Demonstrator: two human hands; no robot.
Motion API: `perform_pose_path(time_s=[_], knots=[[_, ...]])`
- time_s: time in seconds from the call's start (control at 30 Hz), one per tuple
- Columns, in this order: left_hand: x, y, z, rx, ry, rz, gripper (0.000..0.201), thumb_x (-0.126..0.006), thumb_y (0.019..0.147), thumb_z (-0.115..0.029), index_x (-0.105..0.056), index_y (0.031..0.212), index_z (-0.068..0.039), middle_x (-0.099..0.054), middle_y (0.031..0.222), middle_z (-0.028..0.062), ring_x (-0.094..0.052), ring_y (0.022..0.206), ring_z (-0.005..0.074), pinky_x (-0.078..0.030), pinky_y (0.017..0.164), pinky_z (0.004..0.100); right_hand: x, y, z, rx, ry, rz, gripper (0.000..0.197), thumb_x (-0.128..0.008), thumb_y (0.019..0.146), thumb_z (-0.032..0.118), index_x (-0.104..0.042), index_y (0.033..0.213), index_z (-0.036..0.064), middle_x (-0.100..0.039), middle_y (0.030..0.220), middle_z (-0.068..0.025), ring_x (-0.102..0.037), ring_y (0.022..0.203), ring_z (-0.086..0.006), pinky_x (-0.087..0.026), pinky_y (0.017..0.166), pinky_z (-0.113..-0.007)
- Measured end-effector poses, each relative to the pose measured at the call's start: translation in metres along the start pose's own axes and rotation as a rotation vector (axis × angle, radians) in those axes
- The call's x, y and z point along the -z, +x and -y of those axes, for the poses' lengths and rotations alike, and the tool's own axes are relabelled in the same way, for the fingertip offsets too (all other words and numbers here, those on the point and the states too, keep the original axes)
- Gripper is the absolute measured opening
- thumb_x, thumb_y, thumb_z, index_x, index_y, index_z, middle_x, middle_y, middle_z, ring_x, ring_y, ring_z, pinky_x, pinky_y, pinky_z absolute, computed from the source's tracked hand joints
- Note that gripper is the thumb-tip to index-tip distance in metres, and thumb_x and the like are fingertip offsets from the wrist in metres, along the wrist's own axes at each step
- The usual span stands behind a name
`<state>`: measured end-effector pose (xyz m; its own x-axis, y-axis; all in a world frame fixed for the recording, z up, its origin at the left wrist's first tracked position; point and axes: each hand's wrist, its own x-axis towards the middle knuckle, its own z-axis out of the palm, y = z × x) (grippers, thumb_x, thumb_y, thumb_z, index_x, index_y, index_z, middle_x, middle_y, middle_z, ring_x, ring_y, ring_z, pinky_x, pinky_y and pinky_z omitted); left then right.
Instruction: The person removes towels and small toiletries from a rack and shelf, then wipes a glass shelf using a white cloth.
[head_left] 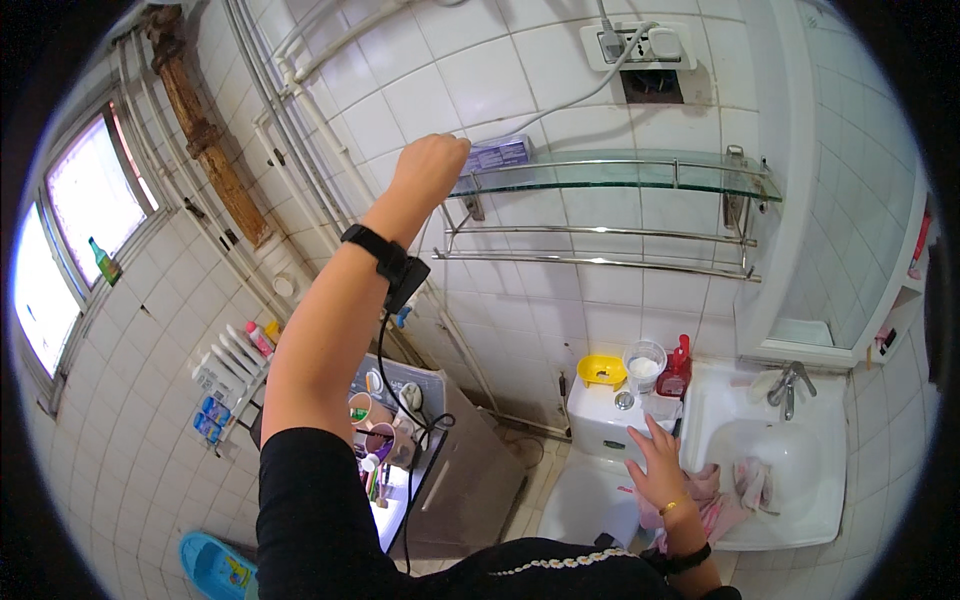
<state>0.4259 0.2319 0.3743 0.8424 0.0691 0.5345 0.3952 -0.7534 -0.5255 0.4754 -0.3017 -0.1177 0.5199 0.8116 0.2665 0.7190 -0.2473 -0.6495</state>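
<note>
My left hand [430, 165] is raised to the left end of the glass shelf [620, 176]. Its fingers are curled closed, and what they hold, if anything, is hidden. Right beside the knuckles lies a purple box [500, 153] on the shelf. A grey-white cable [590, 98] drops from the wall socket and passes behind the box toward this hand. Lower down, my right hand [660, 468] has its fingers spread and holds nothing. It hovers between the toilet and the sink, close to a pink cloth [712, 512] draped over the sink's edge.
On the toilet tank [590, 418] stand a yellow dish [602, 370], a clear cup [644, 364] and a red bottle [676, 370]. The sink [820, 470] has a metal faucet [790, 388]. Chrome rails [600, 262] run under the shelf. A cabinet [470, 480] holds cups and brushes.
</note>
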Motion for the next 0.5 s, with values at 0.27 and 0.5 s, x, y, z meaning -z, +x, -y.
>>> perform_pose_path(time_s=[0.27,0.5], knots=[[-0.083,0.087,0.006,-0.001,0.056,0.179,0.010,-0.082,0.103,-0.013,-0.087,0.108,-0.006,-0.089,0.109,0.0221,-0.086,0.107,0.0471,-0.070,0.089,0.0593,0.004,0.018,-0.047,-0.102,-0.001,0.031,0.084,-0.094,0.101,0.023,-0.065,0.180,0.0218,-0.042,0.197,-0.0220,-0.044,0.175,-0.0494,-0.027,0.142,-0.083],[-0.103,0.116,0.004,0.062,0.125,0.392,0.016,-0.090,0.098,-0.008,-0.094,0.113,-0.010,-0.092,0.116,0.0160,-0.090,0.112,0.0410,-0.073,0.090,0.0542,0.003,0.035,-0.075,-0.144,-0.005,0.033,0.085,-0.093,0.102,0.025,-0.065,0.181,0.0238,-0.041,0.198,-0.0226,-0.044,0.174,-0.0512,-0.027,0.143,-0.083]])
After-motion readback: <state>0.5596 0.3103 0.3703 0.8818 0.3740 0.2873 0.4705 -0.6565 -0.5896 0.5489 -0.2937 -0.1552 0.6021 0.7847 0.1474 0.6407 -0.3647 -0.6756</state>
